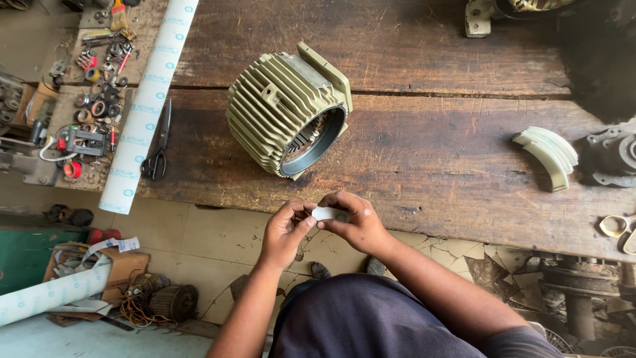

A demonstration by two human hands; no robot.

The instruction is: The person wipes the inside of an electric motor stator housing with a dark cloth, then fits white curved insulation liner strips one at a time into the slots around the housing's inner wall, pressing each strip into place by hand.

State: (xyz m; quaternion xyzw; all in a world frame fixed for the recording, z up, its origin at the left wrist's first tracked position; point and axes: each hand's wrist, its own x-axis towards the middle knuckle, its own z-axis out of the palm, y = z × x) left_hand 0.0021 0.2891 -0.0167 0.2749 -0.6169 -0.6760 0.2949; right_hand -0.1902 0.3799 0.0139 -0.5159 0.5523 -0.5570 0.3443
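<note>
A ribbed, pale green motor housing (pixel 281 109) lies on its side on the wooden workbench (pixel 424 146), its open round end facing me. Just below the bench's near edge, my left hand (pixel 286 229) and my right hand (pixel 354 219) pinch a small white folded strip (pixel 327 213) between thumbs and fingertips. Both hands hold the strip together, clear of the housing.
A long white paper roll (pixel 149 99) and black scissors (pixel 158 149) lie left of the housing. Small parts and bearings (pixel 99 86) crowd the far left. A stack of curved pale strips (pixel 548 154) and a dark metal end cover (pixel 613 156) sit at the right.
</note>
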